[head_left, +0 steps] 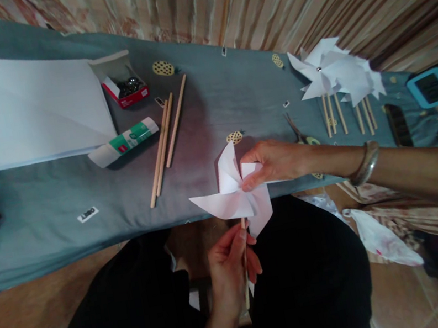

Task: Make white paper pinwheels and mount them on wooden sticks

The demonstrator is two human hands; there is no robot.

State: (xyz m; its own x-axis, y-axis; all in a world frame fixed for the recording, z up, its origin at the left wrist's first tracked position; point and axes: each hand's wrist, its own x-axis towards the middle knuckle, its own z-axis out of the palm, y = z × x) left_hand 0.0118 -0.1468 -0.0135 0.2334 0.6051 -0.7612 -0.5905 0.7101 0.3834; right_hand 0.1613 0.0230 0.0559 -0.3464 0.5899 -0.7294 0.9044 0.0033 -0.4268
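Observation:
A white paper pinwheel on a wooden stick is in front of me, over the table's near edge. My left hand is closed around the stick just below the paper blades. From the right, my right hand grips the pinwheel, its thumb or a finger pressed at the centre and the other fingers behind a blade. Whether a pin sits under that fingertip is hidden. Just beyond my right wrist lie scissors, partly covered by the forearm.
On the grey-blue cloth lie a stack of white paper, a red box of shiny metal pins, a green-and-white tube and several wooden sticks. At right are several pinwheels, a dark phone-like object and a blue-framed device.

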